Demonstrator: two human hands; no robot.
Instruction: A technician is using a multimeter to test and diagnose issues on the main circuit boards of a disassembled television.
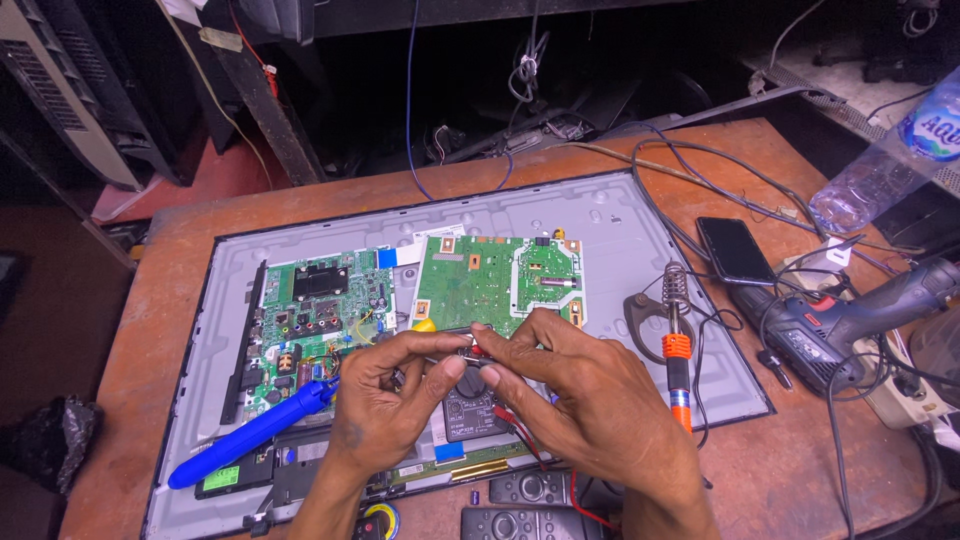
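Red-tipped multimeter probes (478, 349) sit pinched between both hands above the middle of the grey television back panel (610, 215). Left hand (385, 395) and right hand (580, 390) meet fingertip to fingertip, clamped on the probes, their leads trailing toward the near table edge over a dark multimeter (468, 405).

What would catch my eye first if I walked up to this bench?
Two hands meet at the centre, the left hand and right hand pinching a small red-tipped part over an opened flat-screen panel. Two green circuit boards sit on it, with a blue desoldering pump at left and an orange-handled soldering iron at right.
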